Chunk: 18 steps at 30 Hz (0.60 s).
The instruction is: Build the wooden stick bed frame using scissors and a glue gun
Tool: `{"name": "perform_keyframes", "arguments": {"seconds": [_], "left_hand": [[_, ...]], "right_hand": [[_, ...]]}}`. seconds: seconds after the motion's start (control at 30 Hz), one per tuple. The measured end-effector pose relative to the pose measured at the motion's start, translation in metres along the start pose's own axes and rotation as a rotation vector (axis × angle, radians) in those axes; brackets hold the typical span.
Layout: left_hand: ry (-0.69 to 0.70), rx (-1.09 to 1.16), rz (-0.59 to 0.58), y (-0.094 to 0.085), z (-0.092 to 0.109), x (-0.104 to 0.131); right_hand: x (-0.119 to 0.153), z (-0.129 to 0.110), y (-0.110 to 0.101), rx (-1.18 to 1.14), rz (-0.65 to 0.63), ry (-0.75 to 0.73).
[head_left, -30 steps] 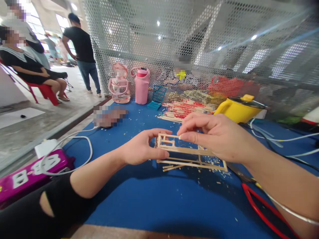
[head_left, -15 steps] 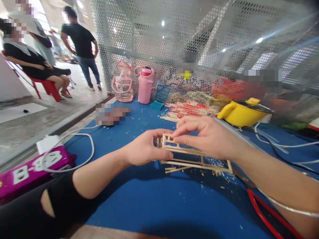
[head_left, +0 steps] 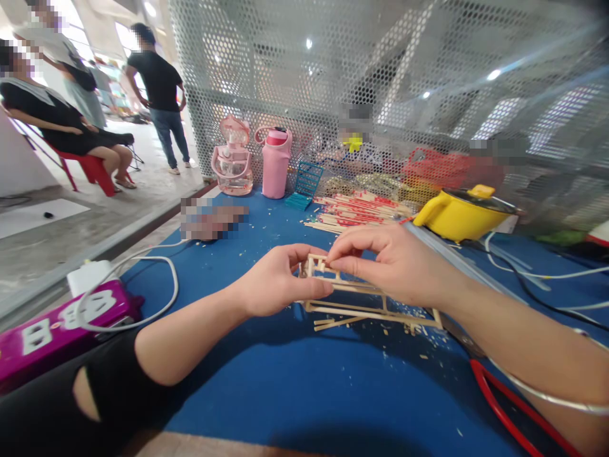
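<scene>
A small frame of thin wooden sticks (head_left: 361, 312), box-like and open, lies in front of me on the blue work surface. My left hand (head_left: 276, 279) is closed on its left end, with the thumb along the near side and the fingers behind. Above the same end, my right hand (head_left: 394, 260) is closed in a pinch, thumb and fingertips at the frame's top sticks. Whatever sits between those fingertips is too small to make out. Below the frame are loose cut sticks (head_left: 328, 325), and pale wood chips (head_left: 423, 336) are scattered to its right.
Behind my hands lies a pile of red-marked sticks (head_left: 356, 209) beside a yellow pot (head_left: 464, 219). Two bottles, one pink (head_left: 276, 165), and a teal stand (head_left: 304, 187) back onto perforated metal. A purple power strip (head_left: 71, 330) is left; a red-handled tool (head_left: 499, 406), right.
Both hands keep almost the same hold on the frame. Between its top sticks, a small pale piece near my right fingertips now looks shifted. The view has moved slightly.
</scene>
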<state>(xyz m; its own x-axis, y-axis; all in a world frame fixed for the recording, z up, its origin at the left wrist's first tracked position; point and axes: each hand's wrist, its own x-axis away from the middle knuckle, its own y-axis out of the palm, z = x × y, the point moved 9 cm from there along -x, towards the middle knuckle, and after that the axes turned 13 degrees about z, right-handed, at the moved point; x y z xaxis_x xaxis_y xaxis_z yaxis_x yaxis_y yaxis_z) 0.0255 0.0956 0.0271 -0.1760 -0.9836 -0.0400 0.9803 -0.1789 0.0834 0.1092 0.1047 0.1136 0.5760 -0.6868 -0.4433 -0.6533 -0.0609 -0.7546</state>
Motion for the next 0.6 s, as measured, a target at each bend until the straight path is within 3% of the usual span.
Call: {"name": "perform_keyframes", "arguments": {"seconds": [0.23,0.37,0.43,0.6], "left_hand": [[0.032,-0.012,0.001,-0.003,0.000,-0.002],[0.057,-0.026,-0.048,-0.002,0.002,-0.003],[0.064,-0.055,-0.060,-0.002,0.002,-0.004],[0.088,-0.090,-0.046,-0.003,0.003,-0.005]], "right_hand": [[0.001,0.001,-0.001,0.035,0.000,-0.006],[0.008,-0.010,-0.028,0.100,0.266,-0.077],[0.015,-0.020,-0.035,0.137,0.329,-0.139],[0.022,-0.040,-0.014,0.206,0.163,-0.329]]}}
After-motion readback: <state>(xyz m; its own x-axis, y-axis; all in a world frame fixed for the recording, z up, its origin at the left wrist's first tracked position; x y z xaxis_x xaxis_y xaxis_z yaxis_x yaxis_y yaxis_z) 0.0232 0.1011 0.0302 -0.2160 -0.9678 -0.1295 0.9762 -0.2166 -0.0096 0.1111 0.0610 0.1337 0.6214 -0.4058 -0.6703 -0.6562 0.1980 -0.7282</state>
